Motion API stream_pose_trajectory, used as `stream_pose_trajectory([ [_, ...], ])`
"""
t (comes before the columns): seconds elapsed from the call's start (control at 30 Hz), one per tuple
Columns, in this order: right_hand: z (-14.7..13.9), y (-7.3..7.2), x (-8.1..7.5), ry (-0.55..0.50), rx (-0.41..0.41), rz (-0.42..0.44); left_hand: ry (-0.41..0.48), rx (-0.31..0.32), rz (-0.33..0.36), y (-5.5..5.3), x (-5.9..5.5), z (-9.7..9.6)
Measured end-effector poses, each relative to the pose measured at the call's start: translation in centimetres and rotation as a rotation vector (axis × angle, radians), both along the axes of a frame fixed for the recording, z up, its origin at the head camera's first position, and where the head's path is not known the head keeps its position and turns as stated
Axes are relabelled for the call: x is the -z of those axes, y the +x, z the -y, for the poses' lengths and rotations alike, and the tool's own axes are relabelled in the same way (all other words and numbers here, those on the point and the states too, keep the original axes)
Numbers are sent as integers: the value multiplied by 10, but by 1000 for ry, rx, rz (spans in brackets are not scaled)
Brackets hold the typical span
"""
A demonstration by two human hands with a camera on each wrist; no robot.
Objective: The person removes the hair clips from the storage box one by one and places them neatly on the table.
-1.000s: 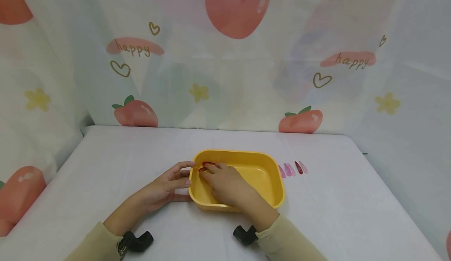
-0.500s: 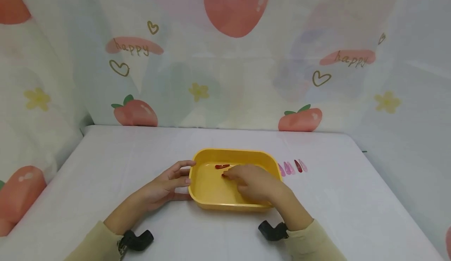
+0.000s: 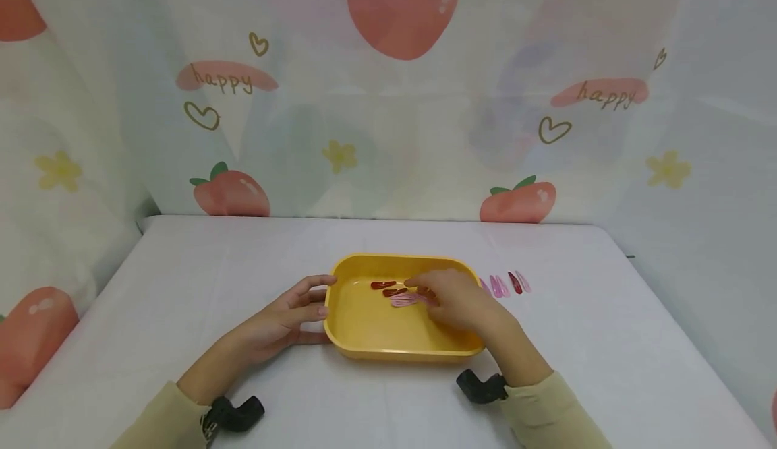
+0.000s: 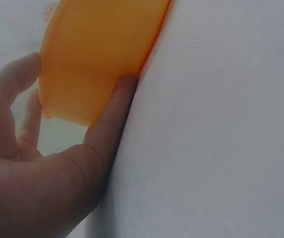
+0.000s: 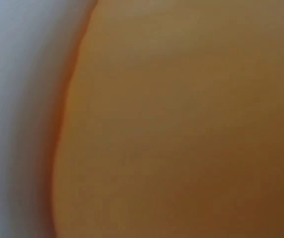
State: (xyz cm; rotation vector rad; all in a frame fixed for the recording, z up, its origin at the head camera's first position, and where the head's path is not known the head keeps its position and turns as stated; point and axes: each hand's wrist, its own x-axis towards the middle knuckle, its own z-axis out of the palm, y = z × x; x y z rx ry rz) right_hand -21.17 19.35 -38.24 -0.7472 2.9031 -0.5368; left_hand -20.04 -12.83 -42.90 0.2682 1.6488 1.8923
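A yellow tray [image 3: 394, 352] stands on the white table. My left hand [image 3: 276, 321] rests against its left end; in the left wrist view one finger touches the rim and another digit lies along the tray wall [image 4: 89, 64]. My right hand [image 3: 458, 301] is inside the tray at the right. Its index finger reaches out above pink hair clips [image 3: 403, 299], and the other fingertips are partly hidden, so I cannot tell whether they pinch a clip. Two red hair clips [image 3: 383, 285] lie near the pink ones on the tray floor.
To the right of the tray several pink hair clips [image 3: 499, 286] and one dark red clip [image 3: 514, 282] lie in a row on the table [image 3: 255, 253]. Patterned cloth [image 3: 400, 139] hangs behind. Tray yellow fills most of the blurred right wrist view.
My right hand has moved from the tray's left part to its right part. Red clips it covered lie uncovered nearer the middle, and pink clips now show beside them. My left hand has stayed put.
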Motion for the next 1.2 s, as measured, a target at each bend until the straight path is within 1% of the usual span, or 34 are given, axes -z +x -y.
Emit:
stream_pose_trajectory([
  [0.13,2,-1,5,13,15,-13,-4,-3,4,0,-1,-1],
  [0.4,6,-3,10,21,39,-95,3,6,-2,0,-2,0],
  [0.6,6,-6,12,-5,67,-95,4,5,-2,-1,-2,0],
  [0.77,5,-9,13,-42,21,-138,14,13,-3,0,0,1],
  [0.87,3,-9,12,-63,8,-153,16,12,-3,0,1,1],
  [0.93,2,-8,10,-86,12,-145,16,11,-4,0,2,1],
  [1.2,-9,-6,-5,-219,62,-49,20,8,1,1,1,0],
])
